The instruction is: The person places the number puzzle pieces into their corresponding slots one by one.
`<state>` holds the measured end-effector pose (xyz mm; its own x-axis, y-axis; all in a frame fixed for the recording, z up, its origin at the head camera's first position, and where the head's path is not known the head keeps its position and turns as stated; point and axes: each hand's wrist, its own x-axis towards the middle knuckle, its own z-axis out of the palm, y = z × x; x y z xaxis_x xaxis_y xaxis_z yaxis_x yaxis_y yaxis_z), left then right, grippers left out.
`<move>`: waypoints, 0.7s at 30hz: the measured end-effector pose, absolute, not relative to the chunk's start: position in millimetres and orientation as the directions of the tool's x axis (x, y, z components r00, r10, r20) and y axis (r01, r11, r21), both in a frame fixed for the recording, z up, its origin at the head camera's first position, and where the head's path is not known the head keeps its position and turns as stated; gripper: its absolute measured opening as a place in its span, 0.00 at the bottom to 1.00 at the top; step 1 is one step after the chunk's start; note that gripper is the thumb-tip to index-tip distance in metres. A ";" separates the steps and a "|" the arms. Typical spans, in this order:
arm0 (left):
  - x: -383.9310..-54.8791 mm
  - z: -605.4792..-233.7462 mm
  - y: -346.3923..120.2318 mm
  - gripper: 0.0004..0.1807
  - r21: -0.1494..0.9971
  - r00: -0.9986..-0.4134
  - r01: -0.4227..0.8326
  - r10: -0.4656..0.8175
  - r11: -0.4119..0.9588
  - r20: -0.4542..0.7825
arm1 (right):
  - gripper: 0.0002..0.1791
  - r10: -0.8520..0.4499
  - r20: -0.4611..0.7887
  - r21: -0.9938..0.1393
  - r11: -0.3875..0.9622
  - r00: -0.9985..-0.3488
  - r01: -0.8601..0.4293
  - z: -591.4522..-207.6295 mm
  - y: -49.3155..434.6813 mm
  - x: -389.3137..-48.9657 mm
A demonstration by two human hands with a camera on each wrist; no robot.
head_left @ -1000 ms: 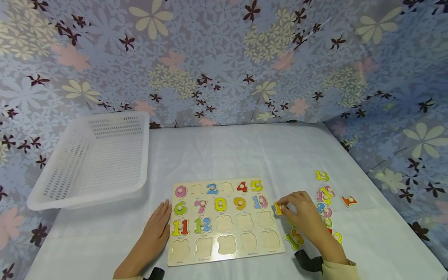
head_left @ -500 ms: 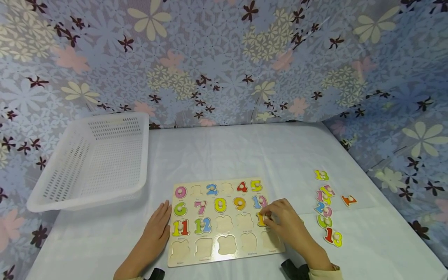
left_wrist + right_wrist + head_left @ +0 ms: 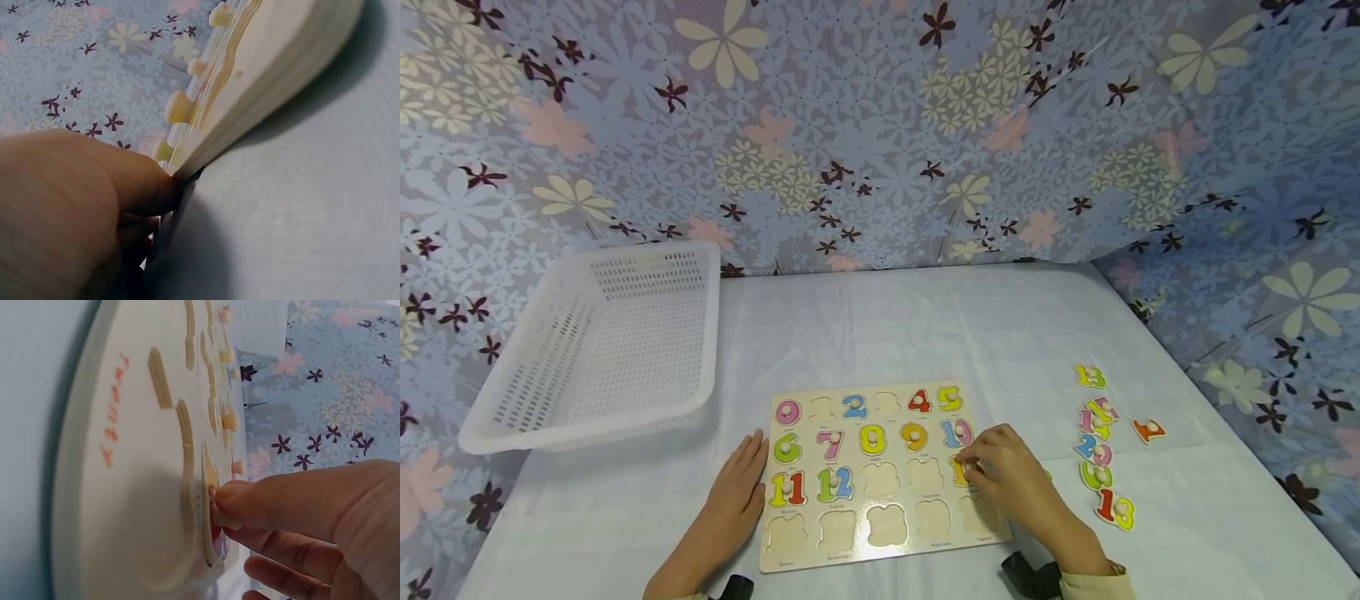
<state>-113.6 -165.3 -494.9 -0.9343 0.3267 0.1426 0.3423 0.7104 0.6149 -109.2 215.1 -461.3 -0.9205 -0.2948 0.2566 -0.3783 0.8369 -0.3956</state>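
A wooden number puzzle board (image 3: pixel 850 562) lies on the table, with numbers such as the pink 0 (image 3: pixel 787 411) and the green-and-blue 12 (image 3: pixel 835 482) set in their recesses. At the right end of its third row, my right hand (image 3: pixel 1011 479) pinches a number puzzle piece (image 3: pixel 958 472) with a yellow 1; the rest of that piece is hidden by the fingers. The right wrist view has thumb and fingers at the piece's knob, close over the board. My left hand (image 3: pixel 734 492) rests flat along the board's left edge, its thumb (image 3: pixel 147 187) touching the edge.
Right of the board lie loose pieces, among them the 13 (image 3: pixel 1090 377), the blue-and-pink 20 (image 3: pixel 1092 448), the red-and-yellow 18 (image 3: pixel 1115 509) and an orange piece (image 3: pixel 1148 430). A white plastic basket (image 3: pixel 707 333) stands at the back left. Floral cloth (image 3: pixel 880 125) hangs behind the table.
My right hand has carried the piece with the yellow 1 leftward from beside the board onto the third row's right end, then stayed there. My left hand has stayed put.
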 end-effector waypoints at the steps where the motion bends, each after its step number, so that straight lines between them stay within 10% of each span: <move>1: -113.7 -494.8 -165.3 0.30 0.615 -0.934 0.344 0.327 0.709 0.146 | 0.09 -0.294 0.258 -0.396 0.837 -0.920 -0.378 -461.9 214.9 -109.2; 21: -113.3 -494.4 -164.7 0.29 0.614 -0.937 0.326 0.330 0.719 0.111 | 0.10 -0.175 0.198 -0.474 0.844 -0.964 -0.251 -456.8 236.8 -106.6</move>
<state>-113.3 -164.7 -494.4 -0.9375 0.3298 0.1113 0.3258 0.7190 0.6140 -106.6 236.8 -456.8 -0.9644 -0.1751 0.1980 -0.2506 0.8440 -0.4742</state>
